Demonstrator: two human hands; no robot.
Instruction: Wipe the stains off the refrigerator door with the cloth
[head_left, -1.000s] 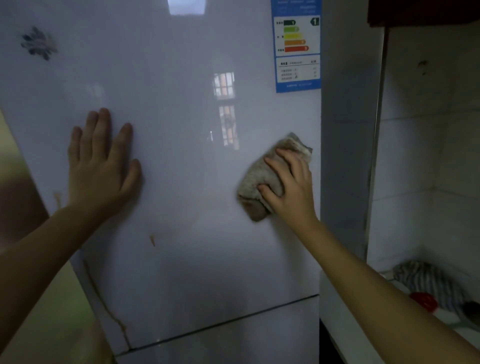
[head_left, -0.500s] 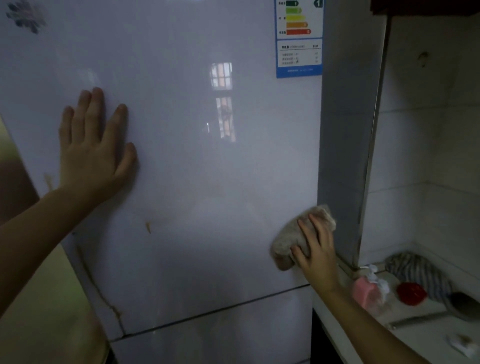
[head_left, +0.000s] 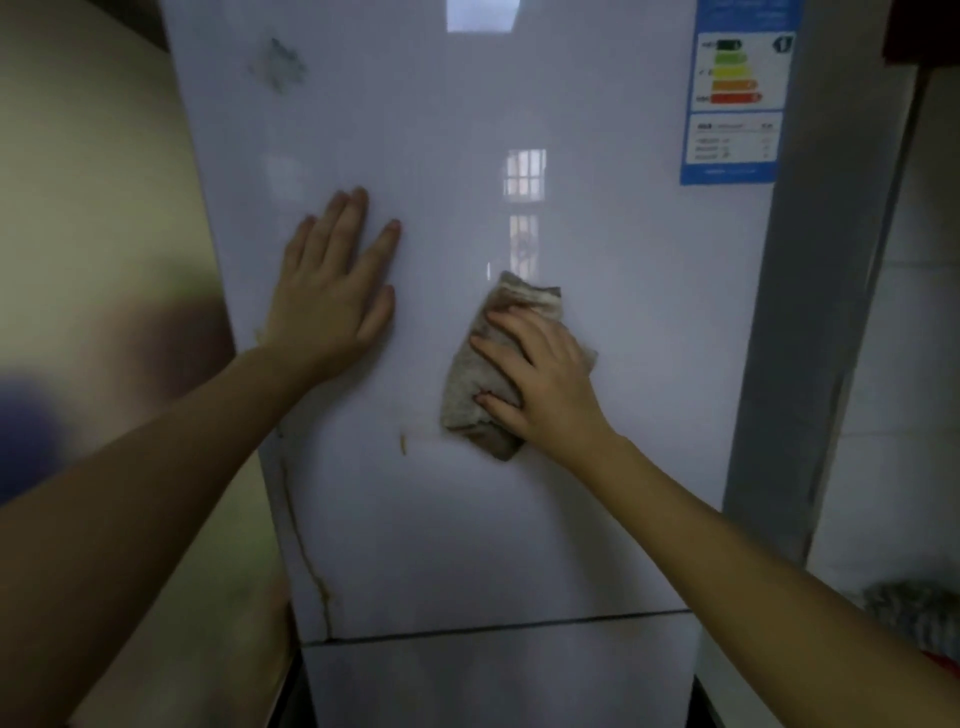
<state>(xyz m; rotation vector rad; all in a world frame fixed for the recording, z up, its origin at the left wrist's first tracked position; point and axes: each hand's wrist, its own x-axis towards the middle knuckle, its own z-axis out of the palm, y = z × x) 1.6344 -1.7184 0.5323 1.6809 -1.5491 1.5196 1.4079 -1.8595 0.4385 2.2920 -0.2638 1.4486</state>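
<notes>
The glossy white refrigerator door (head_left: 597, 467) fills the middle of the view. My right hand (head_left: 545, 384) presses a folded beige cloth (head_left: 470, 384) flat against the door near its centre. A small orange stain (head_left: 403, 445) sits just left of the cloth's lower end. A thin brown drip streak (head_left: 317, 577) runs down the door's left edge. A dark smudge (head_left: 278, 65) marks the upper left of the door. My left hand (head_left: 332, 291) lies flat on the door with fingers spread, left of the cloth, holding nothing.
A blue energy label (head_left: 735, 98) is stuck at the door's upper right. A seam (head_left: 519, 626) separates the upper door from a lower door. A beige wall (head_left: 93, 208) stands to the left. A tiled wall (head_left: 904, 364) and a striped rag (head_left: 914, 613) are to the right.
My right hand has carried the cloth from the door's lower right edge up and left to the centre, beside the orange stain. The view has shifted left. My left hand stays flat on the door.
</notes>
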